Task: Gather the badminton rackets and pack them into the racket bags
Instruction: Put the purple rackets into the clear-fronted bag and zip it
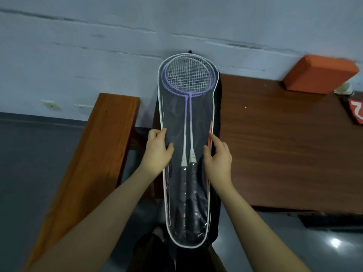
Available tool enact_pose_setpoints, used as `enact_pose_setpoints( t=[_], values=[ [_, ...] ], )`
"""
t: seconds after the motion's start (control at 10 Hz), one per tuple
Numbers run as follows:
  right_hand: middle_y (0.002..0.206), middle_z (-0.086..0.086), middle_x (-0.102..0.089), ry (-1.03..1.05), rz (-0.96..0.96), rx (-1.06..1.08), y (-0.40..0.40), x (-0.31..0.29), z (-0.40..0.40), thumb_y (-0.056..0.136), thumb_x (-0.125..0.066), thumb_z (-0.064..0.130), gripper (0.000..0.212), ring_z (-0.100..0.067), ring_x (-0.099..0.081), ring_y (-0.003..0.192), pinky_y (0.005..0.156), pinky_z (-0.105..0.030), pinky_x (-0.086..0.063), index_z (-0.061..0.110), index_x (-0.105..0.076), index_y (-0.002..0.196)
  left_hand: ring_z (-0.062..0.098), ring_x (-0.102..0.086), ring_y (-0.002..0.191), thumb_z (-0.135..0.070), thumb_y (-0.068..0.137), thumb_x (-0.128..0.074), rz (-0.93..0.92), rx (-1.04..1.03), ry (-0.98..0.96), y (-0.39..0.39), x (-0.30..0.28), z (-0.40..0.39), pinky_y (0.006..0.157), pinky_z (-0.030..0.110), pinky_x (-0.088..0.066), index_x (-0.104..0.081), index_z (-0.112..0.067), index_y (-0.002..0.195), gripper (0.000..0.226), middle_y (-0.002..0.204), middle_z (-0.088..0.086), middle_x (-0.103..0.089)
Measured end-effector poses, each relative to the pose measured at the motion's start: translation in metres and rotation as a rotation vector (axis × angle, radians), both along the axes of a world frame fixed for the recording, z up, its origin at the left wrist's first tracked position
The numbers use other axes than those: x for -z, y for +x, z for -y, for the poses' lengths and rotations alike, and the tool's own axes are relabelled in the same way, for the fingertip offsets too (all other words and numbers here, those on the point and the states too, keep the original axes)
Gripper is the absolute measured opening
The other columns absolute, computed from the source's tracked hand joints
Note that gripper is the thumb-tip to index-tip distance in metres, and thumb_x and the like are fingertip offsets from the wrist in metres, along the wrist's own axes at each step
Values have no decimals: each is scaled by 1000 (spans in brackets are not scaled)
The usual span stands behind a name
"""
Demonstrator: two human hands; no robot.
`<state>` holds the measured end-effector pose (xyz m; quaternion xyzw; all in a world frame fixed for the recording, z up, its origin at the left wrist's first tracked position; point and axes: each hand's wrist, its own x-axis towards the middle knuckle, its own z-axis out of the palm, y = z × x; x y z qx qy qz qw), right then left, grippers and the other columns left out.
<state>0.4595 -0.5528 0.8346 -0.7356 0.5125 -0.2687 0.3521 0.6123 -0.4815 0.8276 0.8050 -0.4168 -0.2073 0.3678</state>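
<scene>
Counter [275, 138], dark wood, fills right of frame; a second wooden bench [98, 146] runs along the left, grey floor between. One black racket bag [218, 107] stands at centre frame against the counter edge, mostly hidden behind one clear racket cover [176, 118] with white piping. Inside the cover: two purple badminton rackets [189, 79], heads stacked at upper centre, shafts side by side, dark grips at lower centre. One orange foam block [318, 73] at upper right, one red-and-white item [356, 114] at right edge, cropped, not identifiable. Left hand [158, 152] pinches the cover's left edge, thumb on the front. Right hand [218, 156] rests fingers spread on the right edge; firm grip or not, cannot tell. Risk: cover is slick plastic, held only at mid-height; if either hand slackens it could slide down or tip sideways off the bag. Whether the cover is zipped, cannot tell.
</scene>
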Motion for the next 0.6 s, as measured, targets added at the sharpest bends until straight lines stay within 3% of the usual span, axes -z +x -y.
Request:
enact_pose_setpoints(
  t=[0.1,0.2,0.3,0.4,0.6],
  values=[
    [100,2,-46,2,-162,10,-4,11,-2,95,-50,23,44,-12,-47,82,72,-27,-34,25,-41,138,3,-38,96,-15,92,-53,8,43,71,0,14,-2,86,4,-23,-33,-6,138,51,126,8,-33],
    [106,-3,-49,36,-326,-55,-7,20,-1,97,-45,33,46,-20,-53,80,69,-32,-39,28,-35,141,21,-49,105,-25,93,-50,135,53,152,0,27,-8,90,26,-41,-36,-6,137,49,135,14,-32],
    [117,-8,-46,56,-514,-89,-11,29,1,96,-35,47,47,-28,-55,95,80,-40,-40,35,-31,141,35,-37,126,-34,92,-47,489,120,252,3,38,-11,98,45,-36,-41,-4,135,53,149,16,-28],
    [127,-10,-41,-17,-726,-125,-12,29,5,95,-29,53,46,-33,-43,113,95,-50,-31,41,-30,140,27,-19,140,-39,94,-39,544,190,305,5,36,-12,110,43,-19,-35,-6,139,56,152,9,-25],
    [130,-10,-41,-6,-620,-175,-15,13,17,95,-41,43,42,-33,-39,116,99,-49,-28,31,-41,136,21,-19,140,-41,95,-39,464,157,283,-1,23,-16,112,39,-13,-36,-10,139,54,150,7,-29]
  ],
)
